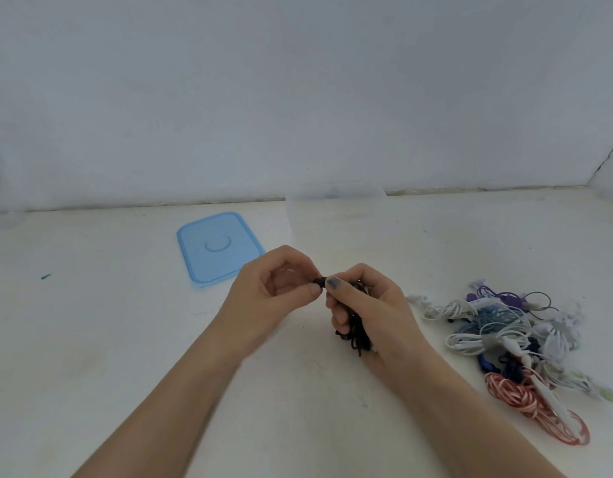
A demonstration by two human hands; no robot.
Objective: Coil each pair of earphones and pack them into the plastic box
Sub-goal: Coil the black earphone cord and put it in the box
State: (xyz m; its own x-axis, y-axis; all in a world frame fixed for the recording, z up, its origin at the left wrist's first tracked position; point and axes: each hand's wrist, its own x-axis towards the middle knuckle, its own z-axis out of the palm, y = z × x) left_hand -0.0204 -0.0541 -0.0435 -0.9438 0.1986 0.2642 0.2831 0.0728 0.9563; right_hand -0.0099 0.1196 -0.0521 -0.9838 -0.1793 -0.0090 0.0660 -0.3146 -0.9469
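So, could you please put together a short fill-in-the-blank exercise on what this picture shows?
1. The right hand grips a bundle of ____ earphones.
2. The lid lying flat on the table is ____ in colour.
3. The pile of loose earphones lies on the person's ____ side.
4. The left hand pinches the bundle's end between ____ and finger.

Missing words: black; blue; right; thumb
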